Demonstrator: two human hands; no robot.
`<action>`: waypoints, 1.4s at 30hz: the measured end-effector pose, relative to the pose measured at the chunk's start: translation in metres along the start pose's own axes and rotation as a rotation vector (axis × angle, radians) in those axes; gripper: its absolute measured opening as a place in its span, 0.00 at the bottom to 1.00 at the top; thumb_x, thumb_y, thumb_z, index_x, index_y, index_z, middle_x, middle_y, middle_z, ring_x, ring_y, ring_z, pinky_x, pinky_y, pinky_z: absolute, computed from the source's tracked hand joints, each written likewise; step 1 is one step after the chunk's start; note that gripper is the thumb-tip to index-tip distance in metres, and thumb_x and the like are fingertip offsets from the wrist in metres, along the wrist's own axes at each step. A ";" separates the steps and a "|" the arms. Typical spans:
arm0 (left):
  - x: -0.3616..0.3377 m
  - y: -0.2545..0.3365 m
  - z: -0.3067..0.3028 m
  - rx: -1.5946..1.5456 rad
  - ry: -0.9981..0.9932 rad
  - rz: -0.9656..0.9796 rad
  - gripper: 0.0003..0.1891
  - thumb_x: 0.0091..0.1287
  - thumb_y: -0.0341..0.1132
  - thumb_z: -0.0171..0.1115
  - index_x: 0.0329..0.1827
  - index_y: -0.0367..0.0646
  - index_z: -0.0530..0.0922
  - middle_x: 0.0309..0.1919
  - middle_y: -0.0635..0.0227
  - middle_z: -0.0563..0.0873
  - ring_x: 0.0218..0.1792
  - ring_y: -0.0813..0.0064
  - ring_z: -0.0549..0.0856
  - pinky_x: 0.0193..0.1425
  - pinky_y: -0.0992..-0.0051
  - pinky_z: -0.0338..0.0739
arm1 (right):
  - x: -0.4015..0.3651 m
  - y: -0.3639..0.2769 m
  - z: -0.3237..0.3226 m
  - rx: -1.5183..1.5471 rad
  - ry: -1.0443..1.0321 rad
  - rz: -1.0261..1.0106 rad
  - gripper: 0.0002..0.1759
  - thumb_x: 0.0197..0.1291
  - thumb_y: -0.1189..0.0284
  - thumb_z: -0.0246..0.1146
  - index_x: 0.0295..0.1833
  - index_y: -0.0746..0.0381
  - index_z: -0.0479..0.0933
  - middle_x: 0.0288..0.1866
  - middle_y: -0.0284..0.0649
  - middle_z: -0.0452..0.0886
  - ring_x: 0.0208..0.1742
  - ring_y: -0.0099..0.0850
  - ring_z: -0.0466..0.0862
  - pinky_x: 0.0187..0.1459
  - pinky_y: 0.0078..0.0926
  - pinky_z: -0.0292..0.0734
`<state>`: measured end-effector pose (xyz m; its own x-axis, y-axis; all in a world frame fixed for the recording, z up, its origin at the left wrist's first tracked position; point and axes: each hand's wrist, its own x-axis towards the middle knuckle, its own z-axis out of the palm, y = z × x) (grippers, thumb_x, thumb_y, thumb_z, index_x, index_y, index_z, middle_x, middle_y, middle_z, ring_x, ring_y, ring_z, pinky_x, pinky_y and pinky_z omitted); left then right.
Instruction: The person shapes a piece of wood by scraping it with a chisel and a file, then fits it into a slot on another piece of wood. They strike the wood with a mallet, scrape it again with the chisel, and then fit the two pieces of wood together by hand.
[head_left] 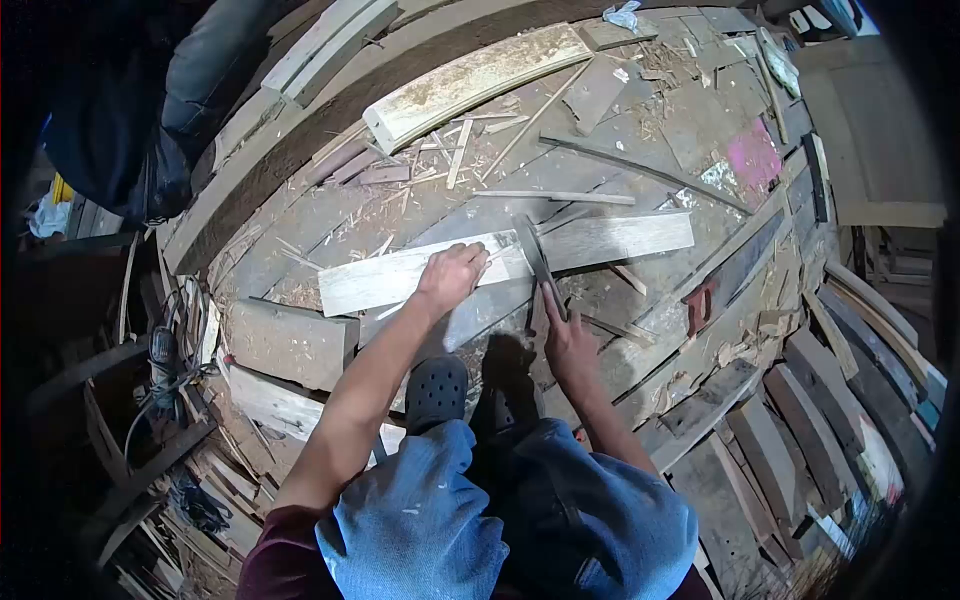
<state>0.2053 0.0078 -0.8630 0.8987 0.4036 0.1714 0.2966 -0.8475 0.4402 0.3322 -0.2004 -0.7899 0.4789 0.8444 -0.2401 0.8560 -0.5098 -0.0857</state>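
A long pale wooden board [400, 268] lies crosswise on the floor in front of my feet. My left hand [455, 275] is on its left half, fingers curled and gripping it. My right hand [572, 345] is closed around the handle of a dark flat-bladed hand tool [535, 252]. The tool's blade lies across the board near its middle, pointing away from me; its exact kind is not clear. To the right of the blade, the board [630, 237] continues with a greyer, shadowed face.
Wood strips and shavings litter the floor. A thick pale plank [480, 80] lies beyond the board, and a dark narrow strip [650, 175] at right. Timber blocks [770, 450] are stacked at right. A power tool with a cord [160, 345] lies at left.
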 end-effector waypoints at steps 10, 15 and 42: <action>0.002 -0.001 -0.004 0.001 -0.127 -0.008 0.10 0.64 0.36 0.59 0.45 0.42 0.79 0.41 0.65 0.82 0.42 0.61 0.82 0.40 0.62 0.81 | -0.005 0.001 -0.004 -0.002 -0.014 -0.009 0.44 0.56 0.73 0.59 0.77 0.37 0.52 0.40 0.51 0.75 0.26 0.45 0.82 0.25 0.41 0.79; 0.000 -0.002 0.001 0.007 -0.045 0.019 0.10 0.64 0.35 0.59 0.45 0.41 0.79 0.43 0.64 0.83 0.43 0.62 0.83 0.40 0.63 0.81 | 0.018 -0.005 -0.010 -0.065 -0.087 0.015 0.44 0.58 0.72 0.59 0.77 0.36 0.50 0.40 0.49 0.76 0.27 0.45 0.82 0.25 0.41 0.79; 0.003 -0.005 0.002 -0.089 0.043 0.016 0.08 0.63 0.35 0.64 0.39 0.40 0.82 0.41 0.58 0.85 0.40 0.58 0.85 0.44 0.65 0.82 | 0.007 0.000 0.009 0.014 0.097 -0.049 0.45 0.57 0.66 0.63 0.77 0.38 0.50 0.36 0.48 0.74 0.25 0.42 0.82 0.23 0.37 0.77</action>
<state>0.2074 0.0124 -0.8660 0.8877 0.4067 0.2159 0.2512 -0.8206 0.5133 0.3334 -0.1963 -0.8005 0.4541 0.8798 -0.1404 0.8763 -0.4695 -0.1081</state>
